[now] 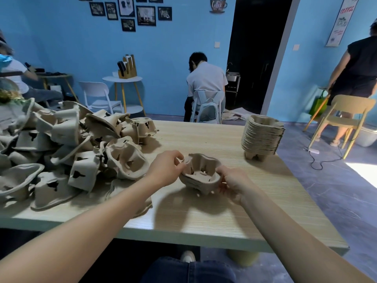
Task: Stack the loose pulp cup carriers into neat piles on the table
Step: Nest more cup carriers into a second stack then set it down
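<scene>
- A small nested stack of pulp cup carriers point(201, 176) is held between two bare hands just above the near middle of a light wood-grain table point(204, 137), its shadow cast on the tabletop beneath it.
- The left rim of the stack is pinched by the left hand point(166, 169), with thumb and fingers curled together on the pulp edge.
- The right side is gripped by the right hand point(234, 185), with the thumb laid over the rim and the fingers curled under the base.
- The held stack is seen open side up, its feet pointing down toward the table.
- A large jumbled heap of loose carriers point(67, 152) is spread over the left part of the table, many lying tilted or overturned.
- A tall, tidy pile of stacked carriers point(263, 136) stands near the far right edge of the table, well apart from the hands.
- Beyond the table, a seated person in a white shirt point(206, 82) is seen from behind, with a pale backpack hung on the chair.
- A standing person in dark clothes point(357, 72) is seen at the far right beside a wooden chair point(344, 117).
- Framed pictures point(126, 11) are hung on the blue wall.
</scene>
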